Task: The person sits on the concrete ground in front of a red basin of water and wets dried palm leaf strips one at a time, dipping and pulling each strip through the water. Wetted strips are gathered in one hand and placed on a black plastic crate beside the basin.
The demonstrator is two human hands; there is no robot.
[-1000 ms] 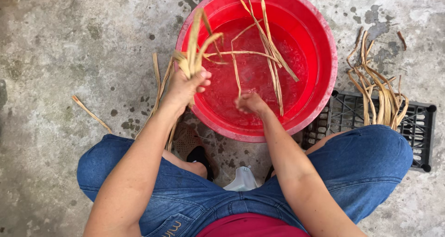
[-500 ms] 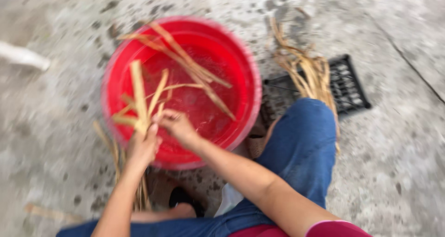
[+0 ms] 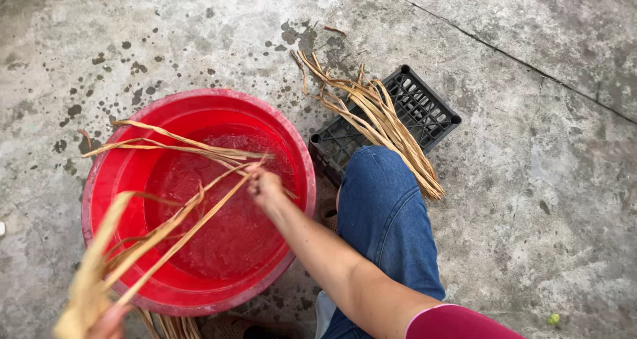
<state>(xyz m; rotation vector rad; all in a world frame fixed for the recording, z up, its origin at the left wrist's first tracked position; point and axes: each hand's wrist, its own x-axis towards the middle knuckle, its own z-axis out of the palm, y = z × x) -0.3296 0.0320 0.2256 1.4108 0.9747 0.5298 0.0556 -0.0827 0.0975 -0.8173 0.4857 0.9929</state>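
Wet, blotchy concrete floor [image 3: 544, 180] fills the view, with a red basin [image 3: 109, 180] of water at about eight o'clock.

Across the basin lie long tan leaf strips [image 3: 176, 146], some draped over its far rim and some slanting down toward seven o'clock. At two o'clock from the basin sits a black plastic crate [image 3: 424, 110], a bundle of the same dry strips [image 3: 388, 130] lying across it and past the person's blue-jeaned knee [image 3: 385, 213]. The right hand [image 3: 265, 188], over the water, is closed around strip ends. The left hand [image 3: 106, 320], blurred at the bottom edge, grips a bunch of strips.
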